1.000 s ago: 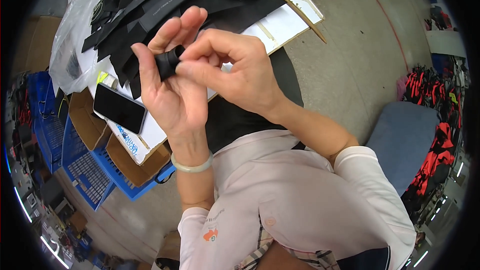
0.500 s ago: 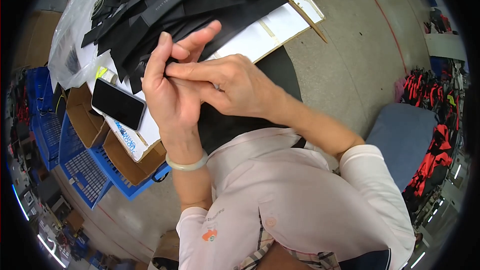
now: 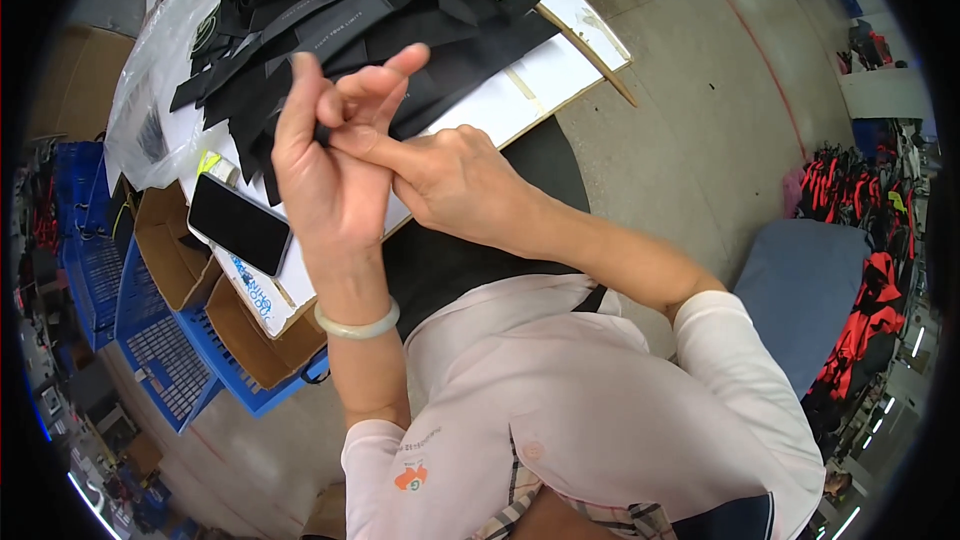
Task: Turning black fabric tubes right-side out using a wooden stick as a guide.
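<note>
My left hand (image 3: pixel 335 165) is raised over the near edge of the table, palm toward me, with thumb and index finger stretched out and the other fingers partly bent. Nothing shows in its palm. A pale bangle (image 3: pixel 358 322) circles that wrist. My right hand (image 3: pixel 455 180) reaches across from the right, its fingers pinched together and touching the left hand at the bent fingers. Whether anything small is between them cannot be made out. Behind both hands lies a heap of flat black fabric strips (image 3: pixel 350 25), some with small printing. A dark-screened phone (image 3: pixel 240 223) rests left of my left hand.
The white tabletop (image 3: pixel 510 100) has a thin wooden stick (image 3: pixel 575 40) along its right edge. Clear plastic wrap (image 3: pixel 150 100) covers the left side. Cardboard boxes (image 3: pixel 265 335) and a blue crate (image 3: pixel 165 365) stand lower left. A grey padded surface (image 3: pixel 805 285) is at right, beside red-and-black pieces (image 3: pixel 870 305).
Both hands have shifted slightly left together and remain in contact. My right fingers have moved a little along the left hand's fingers. The view has tilted slightly.
</note>
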Motion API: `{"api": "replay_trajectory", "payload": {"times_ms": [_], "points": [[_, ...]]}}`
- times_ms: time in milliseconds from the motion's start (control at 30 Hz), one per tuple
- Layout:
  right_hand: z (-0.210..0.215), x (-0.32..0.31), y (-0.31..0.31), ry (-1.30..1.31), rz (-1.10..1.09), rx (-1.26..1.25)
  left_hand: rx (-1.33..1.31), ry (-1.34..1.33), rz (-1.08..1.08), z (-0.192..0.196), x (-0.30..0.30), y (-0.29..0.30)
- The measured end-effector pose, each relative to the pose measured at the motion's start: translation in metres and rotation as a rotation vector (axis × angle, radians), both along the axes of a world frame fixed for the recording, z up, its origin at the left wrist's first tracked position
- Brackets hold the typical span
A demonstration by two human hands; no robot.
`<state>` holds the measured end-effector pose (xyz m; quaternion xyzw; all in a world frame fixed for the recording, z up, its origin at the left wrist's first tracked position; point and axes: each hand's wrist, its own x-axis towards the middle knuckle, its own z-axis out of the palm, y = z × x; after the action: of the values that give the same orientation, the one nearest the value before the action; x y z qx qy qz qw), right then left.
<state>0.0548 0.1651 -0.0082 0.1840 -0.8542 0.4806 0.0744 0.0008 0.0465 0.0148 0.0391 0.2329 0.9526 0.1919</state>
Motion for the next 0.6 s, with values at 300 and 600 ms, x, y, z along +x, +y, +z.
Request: {"api": "replay_trajectory", "payload": {"times_ms": [300, 600], "points": [[0.003, -0.012, 0.005, 0.041, 0.049, 0.121, -0.314, -0.362, 0.082, 0.014, 0.004, 0.011], [-0.020, -0.020, 0.013, 0.261, -0.133, 0.176, -0.372, -0.032, -0.027, -0.002, -0.003, 0.029]]}}
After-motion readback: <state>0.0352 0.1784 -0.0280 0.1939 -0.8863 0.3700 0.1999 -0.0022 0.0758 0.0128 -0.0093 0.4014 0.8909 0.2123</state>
